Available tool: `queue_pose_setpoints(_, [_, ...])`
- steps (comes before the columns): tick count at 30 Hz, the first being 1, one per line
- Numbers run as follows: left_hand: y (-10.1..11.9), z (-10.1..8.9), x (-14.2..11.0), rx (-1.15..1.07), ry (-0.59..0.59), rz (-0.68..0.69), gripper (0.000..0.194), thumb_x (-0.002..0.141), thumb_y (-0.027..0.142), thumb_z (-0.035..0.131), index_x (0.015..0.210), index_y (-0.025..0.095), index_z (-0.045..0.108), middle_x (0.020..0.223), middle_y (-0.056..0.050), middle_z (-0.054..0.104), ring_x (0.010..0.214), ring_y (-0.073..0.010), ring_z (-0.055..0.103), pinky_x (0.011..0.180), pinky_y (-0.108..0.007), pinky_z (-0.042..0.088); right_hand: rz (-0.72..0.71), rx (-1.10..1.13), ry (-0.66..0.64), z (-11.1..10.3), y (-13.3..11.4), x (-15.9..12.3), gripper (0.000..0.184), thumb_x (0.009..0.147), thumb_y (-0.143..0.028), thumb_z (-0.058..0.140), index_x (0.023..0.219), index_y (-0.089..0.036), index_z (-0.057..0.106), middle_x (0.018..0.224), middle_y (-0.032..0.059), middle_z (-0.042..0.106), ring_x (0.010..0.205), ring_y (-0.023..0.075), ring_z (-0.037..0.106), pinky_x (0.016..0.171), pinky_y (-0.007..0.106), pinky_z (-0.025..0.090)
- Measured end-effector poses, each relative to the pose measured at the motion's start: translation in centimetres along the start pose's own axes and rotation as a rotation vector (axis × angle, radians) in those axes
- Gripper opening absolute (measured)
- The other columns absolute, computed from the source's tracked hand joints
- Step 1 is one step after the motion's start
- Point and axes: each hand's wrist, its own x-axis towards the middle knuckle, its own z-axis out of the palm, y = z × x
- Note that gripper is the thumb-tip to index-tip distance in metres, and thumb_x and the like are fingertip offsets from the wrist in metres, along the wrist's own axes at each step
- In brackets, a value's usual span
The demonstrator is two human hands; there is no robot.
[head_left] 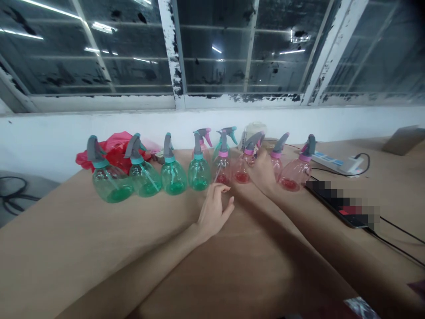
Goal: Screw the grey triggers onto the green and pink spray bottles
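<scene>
I see the pink spray bottle standing in the row along the table's far edge, with my right hand pressed against it; whether those fingers close round it I cannot tell. My left hand rests on the table just before another pink bottle, fingers curled, holding nothing. Four green spray bottles stand to the left, a red bag behind them. A power strip lies to the right.
</scene>
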Motion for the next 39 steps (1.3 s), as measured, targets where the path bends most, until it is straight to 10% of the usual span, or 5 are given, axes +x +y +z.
queue_pose_setpoints(10, [0.2,-0.1,-0.1,-0.044,-0.012,-0.022,0.018,0.087,0.015,0.05,0.103,0.019,0.045,0.1,-0.007,0.054,0.095,-0.0205,0.057,0.08,-0.035,0.048,0.041,-0.013,-0.092,0.8,-0.3,-0.1,0.054,0.086,-0.045,0.05,0.121,-0.004,0.042,0.109,0.0284,0.062,0.101,0.0412,0.061,0.08,0.05,0.048])
queue_pose_setpoints(18, [1.3,-0.4,0.4,-0.129,0.033,-0.129,0.022,0.086,0.023,0.057,0.105,0.019,0.047,0.101,-0.006,0.058,0.093,-0.0193,0.06,0.079,-0.035,0.05,-0.088,0.09,-0.264,-5.2,-0.2,-3.9,0.045,0.084,-0.05,0.053,0.112,-0.015,0.05,0.099,0.0151,0.067,0.09,0.0323,0.065,0.079,0.045,0.051])
queue_pose_setpoints(25, [5.6,-3.0,2.9,-0.288,-0.126,-0.273,0.065,0.078,0.042,0.07,0.131,0.019,0.039,0.134,-0.014,0.048,0.124,-0.0285,0.048,0.104,-0.05,0.039,-0.215,0.4,-0.499,-9.6,-3.3,-10.5,0.032,0.086,-0.041,0.057,0.109,-0.021,0.049,0.101,0.0088,0.062,0.092,0.026,0.061,0.083,0.046,0.051])
queue_pose_setpoints(31, [8.3,-5.2,4.1,-0.335,-0.184,-0.28,0.035,0.082,0.039,0.065,0.109,0.019,0.056,0.112,-0.01,0.064,0.103,-0.0252,0.062,0.091,-0.044,0.048,-0.255,0.549,-0.466,-8.5,-5.7,-12.9,0.049,0.079,-0.048,0.067,0.115,-0.021,0.048,0.114,0.0118,0.056,0.11,0.03,0.054,0.094,0.051,0.046])
queue_pose_setpoints(39, [8.3,-4.8,3.8,-0.338,-0.144,-0.324,0.021,0.083,0.032,0.06,0.1,0.019,0.059,0.097,-0.007,0.067,0.091,-0.0228,0.065,0.085,-0.042,0.051,-0.203,0.715,-0.586,-5.7,-4.2,-13.6,0.117,0.044,-0.058,0.087,0.14,-0.022,0.03,0.14,0.0163,0.042,0.131,0.0382,0.04,0.107,0.057,0.035])
